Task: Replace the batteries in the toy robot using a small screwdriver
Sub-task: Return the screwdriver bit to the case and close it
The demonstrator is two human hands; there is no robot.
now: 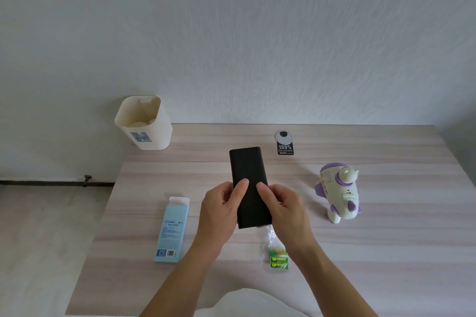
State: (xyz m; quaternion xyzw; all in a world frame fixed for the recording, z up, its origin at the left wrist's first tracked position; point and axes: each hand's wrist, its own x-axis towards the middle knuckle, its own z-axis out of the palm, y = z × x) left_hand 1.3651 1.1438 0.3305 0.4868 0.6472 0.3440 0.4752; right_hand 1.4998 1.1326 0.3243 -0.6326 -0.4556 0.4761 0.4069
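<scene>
Head view, items on and about the tabletop (386, 252):

1. Left grip (219, 211): your fingers curl round the left edge of a flat black case (247, 175), and the thumb lies on its top face.
2. Right grip (286, 208): it grasps the same case from the right edge, with a fingertip pressed on the top face just beside your left thumb.
3. Flat black case: long, rectangular and matte, closed. You hold it by its near half between both hands at the middle of the tabletop, and its far end points toward the wall. Whether that far end rests on the wood cannot be told.
4. Toy robot (338, 193): white with purple trim and a speaker grille on one side. It sits on the tabletop to your right, well apart from both hands and touched by neither.
5. Pack of green batteries (278, 258): in clear wrapping, flat on the tabletop, partly under your right wrist.
6. Pale blue carton (172, 231): lying flat to the left of your left hand, its white end flap open at the far end.
7. Cream bin (144, 123): at the far left corner, beside the tabletop edge.
8. Round cable grommet (283, 135): set in the tabletop near the wall, with a black "100%" label (285, 149) just in front of it.
</scene>
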